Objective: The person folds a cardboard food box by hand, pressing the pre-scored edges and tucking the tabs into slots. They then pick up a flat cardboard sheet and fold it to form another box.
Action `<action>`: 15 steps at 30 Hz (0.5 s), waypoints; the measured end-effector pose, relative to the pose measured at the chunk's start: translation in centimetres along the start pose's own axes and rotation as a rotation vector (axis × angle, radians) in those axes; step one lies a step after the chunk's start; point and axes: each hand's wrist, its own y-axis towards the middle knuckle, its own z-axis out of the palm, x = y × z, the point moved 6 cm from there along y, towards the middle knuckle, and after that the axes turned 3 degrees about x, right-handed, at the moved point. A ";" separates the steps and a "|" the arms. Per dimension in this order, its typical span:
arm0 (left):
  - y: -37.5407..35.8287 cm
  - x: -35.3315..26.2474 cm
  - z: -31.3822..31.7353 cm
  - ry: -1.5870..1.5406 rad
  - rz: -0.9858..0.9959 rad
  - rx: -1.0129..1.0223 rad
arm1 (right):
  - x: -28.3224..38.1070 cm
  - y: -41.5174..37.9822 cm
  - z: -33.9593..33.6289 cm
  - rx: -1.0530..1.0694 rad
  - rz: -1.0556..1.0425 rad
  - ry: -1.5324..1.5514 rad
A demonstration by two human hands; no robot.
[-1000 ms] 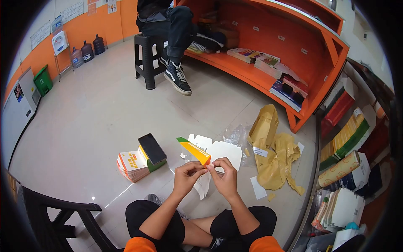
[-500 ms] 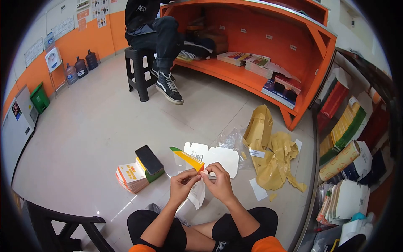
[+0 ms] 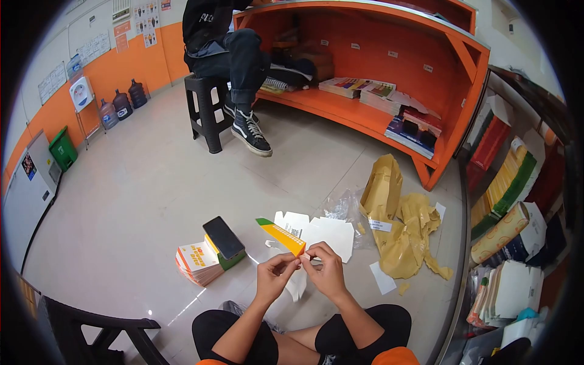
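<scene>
Floor: pale glossy tiled floor point(image 3: 140, 201); the person sits on it cross-legged, hands held above the knees.
Torn wrapping: crumpled tan paper packaging point(image 3: 398, 225) lies to the right of the hands, well apart from them.
Flat blanks: white die-cut card sheets point(image 3: 325, 231) lie on the floor just beyond the hands.
Stack: pile of orange-and-white printed cards point(image 3: 196, 263) with a black phone point(image 3: 223, 237) on top, left of the hands, apart.
Work piece: narrow folded card box, yellow-orange with a green tip point(image 3: 281, 234); near end at the fingertips, long axis running up and left, away from the body.
Left hand point(image 3: 274, 277): closed in a pinch on the near end of the box, from the left.
Right hand point(image 3: 326, 271): fingers curled, pinching the same end from the right; both hands equally near.
</scene>
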 end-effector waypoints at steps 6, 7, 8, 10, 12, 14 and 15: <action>-0.1 0.3 -1.3 0.185 -0.015 -0.202 | 1.4 -0.3 0.3 0.084 0.062 0.066; 0.0 0.1 -1.5 0.188 -0.037 -0.215 | 1.9 -0.4 0.2 0.087 0.092 0.091; 0.0 0.0 -1.8 0.203 -0.028 -0.222 | 2.1 -0.3 0.2 0.090 0.120 0.116; -0.1 -0.1 -2.0 0.260 -0.009 -0.224 | 1.9 -0.2 0.2 0.113 0.108 0.080; 0.0 -0.2 -2.0 0.290 0.017 -0.224 | 2.0 -0.1 0.2 0.127 0.101 0.066; 0.0 -0.3 -1.9 0.293 0.049 -0.224 | 2.5 0.0 0.0 0.134 0.100 0.075; 0.0 -0.3 -1.8 0.301 0.059 -0.225 | 2.5 -0.1 0.1 0.132 0.086 0.069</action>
